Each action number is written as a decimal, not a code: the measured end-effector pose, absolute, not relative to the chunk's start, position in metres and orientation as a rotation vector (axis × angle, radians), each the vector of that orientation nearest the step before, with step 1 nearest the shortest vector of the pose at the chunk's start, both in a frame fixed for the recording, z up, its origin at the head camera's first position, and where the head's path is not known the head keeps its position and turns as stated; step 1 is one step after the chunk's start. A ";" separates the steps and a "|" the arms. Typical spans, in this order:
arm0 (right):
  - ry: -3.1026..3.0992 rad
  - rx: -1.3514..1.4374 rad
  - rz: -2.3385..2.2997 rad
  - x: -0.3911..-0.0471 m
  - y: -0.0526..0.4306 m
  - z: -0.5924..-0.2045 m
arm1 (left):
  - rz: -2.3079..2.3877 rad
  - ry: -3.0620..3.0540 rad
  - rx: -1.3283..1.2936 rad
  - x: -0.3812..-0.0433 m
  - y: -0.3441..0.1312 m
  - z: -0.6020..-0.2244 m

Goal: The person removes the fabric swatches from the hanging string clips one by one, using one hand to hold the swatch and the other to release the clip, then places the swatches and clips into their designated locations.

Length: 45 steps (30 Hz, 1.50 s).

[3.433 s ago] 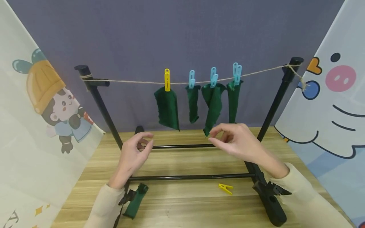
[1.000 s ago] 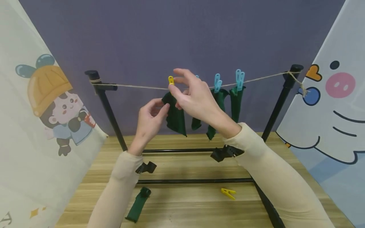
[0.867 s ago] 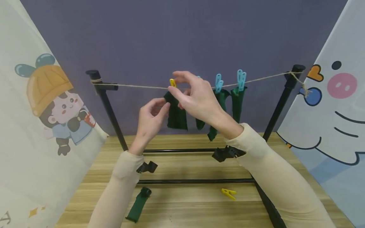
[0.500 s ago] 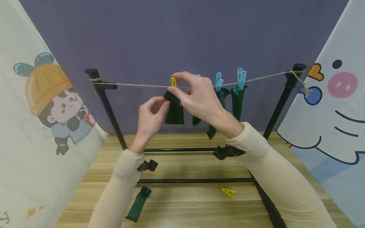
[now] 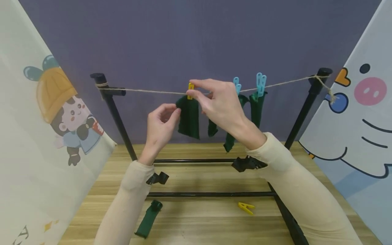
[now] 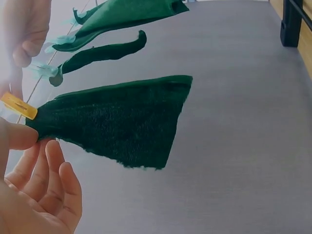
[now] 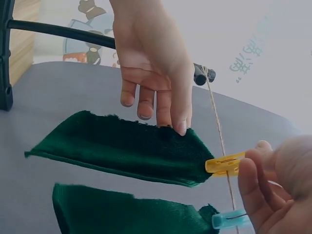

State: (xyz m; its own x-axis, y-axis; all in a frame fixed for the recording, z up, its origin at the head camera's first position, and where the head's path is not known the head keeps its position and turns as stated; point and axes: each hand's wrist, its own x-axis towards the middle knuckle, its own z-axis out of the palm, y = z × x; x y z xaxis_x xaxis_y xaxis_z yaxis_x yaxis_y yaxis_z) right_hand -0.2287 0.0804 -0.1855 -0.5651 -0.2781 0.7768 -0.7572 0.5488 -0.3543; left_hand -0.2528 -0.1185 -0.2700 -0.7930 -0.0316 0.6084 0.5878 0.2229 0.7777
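Observation:
A dark green piece of cloth [image 5: 189, 119] hangs from the twine line [image 5: 150, 91], with a yellow clothespin [image 5: 191, 91] on its top edge. My left hand [image 5: 160, 124] pinches the cloth's upper left corner between thumb and fingers, as the left wrist view also shows. From the right, my right hand [image 5: 222, 105] grips the top end of the yellow clothespin between thumb and index finger. In the right wrist view the clothespin's lower end [image 7: 214, 165] sits over the cloth's edge. Farther right, blue clothespins [image 5: 261, 84] hold more green cloths [image 5: 256, 109], partly hidden by my right hand.
A black rack [image 5: 301, 114] carries the line between its two posts. On the wooden table lie a green rolled-end cloth [image 5: 148, 219] at the front left and a loose yellow clothespin [image 5: 246, 208] towards the right. Black crossbars [image 5: 211, 194] run low across the rack.
From low in front of the rack, both hands have risen to the leftmost hanging cloth. Left took its corner, right the yellow clothespin. In the last second, that clothespin has shifted slightly right.

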 end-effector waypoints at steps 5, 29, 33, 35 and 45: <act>-2.062 0.837 0.988 -0.230 0.082 -0.188 | -1.611 -1.995 -0.516 -0.253 -0.119 -0.270; -1.869 0.849 1.046 -0.229 0.085 -0.188 | -1.576 -1.962 -0.535 -0.248 -0.125 -0.271; -1.839 0.839 1.056 -0.227 0.087 -0.187 | -1.571 -1.959 -0.537 -0.248 -0.126 -0.271; -1.830 0.835 1.060 -0.226 0.087 -0.186 | -1.569 -1.960 -0.530 -0.248 -0.126 -0.271; -1.870 0.840 1.179 -0.216 0.091 -0.192 | -1.578 -1.974 -0.508 -0.244 -0.130 -0.273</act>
State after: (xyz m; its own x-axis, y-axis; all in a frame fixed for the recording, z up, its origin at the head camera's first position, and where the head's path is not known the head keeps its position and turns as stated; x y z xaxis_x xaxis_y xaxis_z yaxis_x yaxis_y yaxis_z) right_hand -0.2163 0.0907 -0.1921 -0.4968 -0.1315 0.8578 -0.8308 0.3578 -0.4263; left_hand -0.2439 -0.1298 -0.2726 -0.7735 -0.0488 0.6319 0.6056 0.2373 0.7596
